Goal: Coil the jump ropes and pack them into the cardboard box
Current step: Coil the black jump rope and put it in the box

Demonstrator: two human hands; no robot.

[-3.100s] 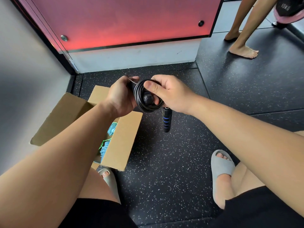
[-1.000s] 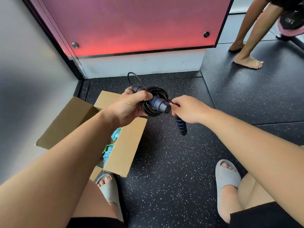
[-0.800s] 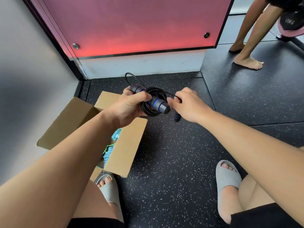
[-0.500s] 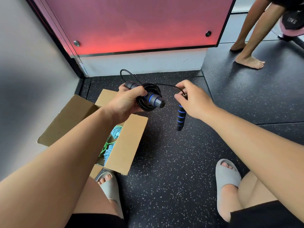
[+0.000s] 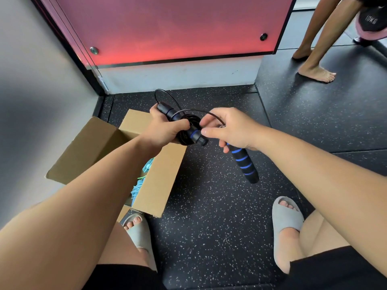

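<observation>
Gym floor (image 5: 209,206), left hand (image 5: 165,132) gripping the jump rope coil (image 5: 184,140); right hand (image 5: 232,128) just swung its gripped loose handle (image 5: 244,164) back, almost boxable.

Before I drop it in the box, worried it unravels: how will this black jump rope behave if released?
Probably springy: a loop arcs stiffly above the left hand, so the coil may spring open. The banded handle hanging from the right hand would likely swing.
</observation>
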